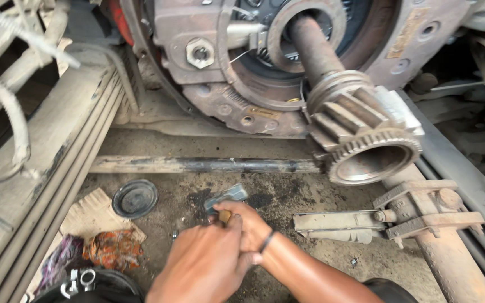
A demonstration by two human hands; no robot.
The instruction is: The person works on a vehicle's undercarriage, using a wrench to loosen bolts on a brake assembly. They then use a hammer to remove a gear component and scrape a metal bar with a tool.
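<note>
Looking down from the head cam, both hands are bunched together low over the dirty floor point(287, 196). Left hand point(203, 266) is clenched over the right hand point(248, 224), and together they're gripping a small grey metal tool point(227, 196) with a wooden handle poking out between the fingers. Just above sits a big rusty gear shaft point(360, 134). Round black cap point(135, 198) lies to the left, near some rags point(113, 247).

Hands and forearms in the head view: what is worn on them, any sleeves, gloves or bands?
Both are bare: no gloves, no sleeves in view. The right hand has a thin black band around its wrist. The left hand shows no ring, watch or band.
</note>
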